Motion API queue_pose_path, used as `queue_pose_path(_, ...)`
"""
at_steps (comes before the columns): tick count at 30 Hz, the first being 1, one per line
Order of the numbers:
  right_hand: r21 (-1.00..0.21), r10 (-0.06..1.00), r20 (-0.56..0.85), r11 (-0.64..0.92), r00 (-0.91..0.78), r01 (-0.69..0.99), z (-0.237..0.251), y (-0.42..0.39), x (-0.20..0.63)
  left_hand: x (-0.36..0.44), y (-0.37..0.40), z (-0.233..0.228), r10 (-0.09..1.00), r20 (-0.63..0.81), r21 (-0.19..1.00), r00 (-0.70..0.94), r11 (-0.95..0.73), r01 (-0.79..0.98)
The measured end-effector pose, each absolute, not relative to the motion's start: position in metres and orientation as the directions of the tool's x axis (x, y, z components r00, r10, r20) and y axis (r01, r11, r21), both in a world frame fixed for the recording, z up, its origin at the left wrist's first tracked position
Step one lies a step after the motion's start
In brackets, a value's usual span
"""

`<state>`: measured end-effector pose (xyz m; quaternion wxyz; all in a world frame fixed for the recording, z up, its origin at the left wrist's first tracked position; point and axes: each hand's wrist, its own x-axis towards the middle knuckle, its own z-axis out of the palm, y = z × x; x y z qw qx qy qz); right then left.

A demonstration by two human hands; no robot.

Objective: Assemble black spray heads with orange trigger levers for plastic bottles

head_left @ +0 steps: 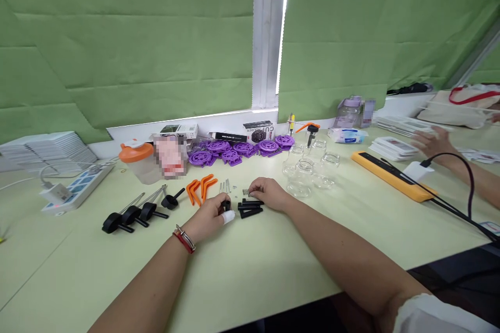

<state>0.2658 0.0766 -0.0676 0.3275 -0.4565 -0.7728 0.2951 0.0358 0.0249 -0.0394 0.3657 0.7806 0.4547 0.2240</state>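
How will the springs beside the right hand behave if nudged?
The springs would probably roll, being round and loose on the table. Their thin wire suggests little weight and some give when squeezed. Lying close together with open coils, they might snag on each other.

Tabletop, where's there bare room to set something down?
The tabletop is bare between left forearm and right forearm and between right forearm and yellow power strip. Crowded around the black tubes, purple discs and glass jars.

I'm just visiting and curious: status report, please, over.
Left grip: holding a black part. Right grip: at the springs, hold unclear. Black tubes lie between them.
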Motion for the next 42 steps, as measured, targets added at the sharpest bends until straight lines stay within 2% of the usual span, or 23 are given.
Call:
queue_pose_path(4,-0.726,0.850,0.270,0.488,-0.452,0.485,-0.061,0.075,0.263,0.037,0.025,-0.038,0.872,0.018,0.764,0.489,-0.327,0.556)
queue_pose_path(8,-0.705,0.836,0.225,0.494,-0.501,0.508,-0.056,0.077,0.262,0.037,0.025,-0.038,0.875,0.028,0.754,0.484,-0.336,0.564)
queue_pose_path(21,-0.637,0.813,0.191,0.529,-0.550,0.561,-0.056,0.082,0.260,0.036,0.025,-0.039,0.867,0.033,0.735,0.498,-0.358,0.575)
queue_pose_path(28,-0.775,0.844,0.147,0.422,-0.516,0.470,-0.055,0.082,0.267,0.035,0.026,-0.041,0.868,0.045,0.734,0.494,-0.364,0.573)
queue_pose_path(31,-0.798,0.829,0.120,0.408,-0.547,0.443,-0.055,0.083,0.274,0.036,0.025,-0.041,0.869,0.047,0.730,0.493,-0.366,0.577)
queue_pose_path(42,-0.646,0.774,0.118,0.536,-0.622,0.544,-0.049,0.079,0.276,0.036,0.025,-0.041,0.868,0.037,0.743,0.495,-0.355,0.567)
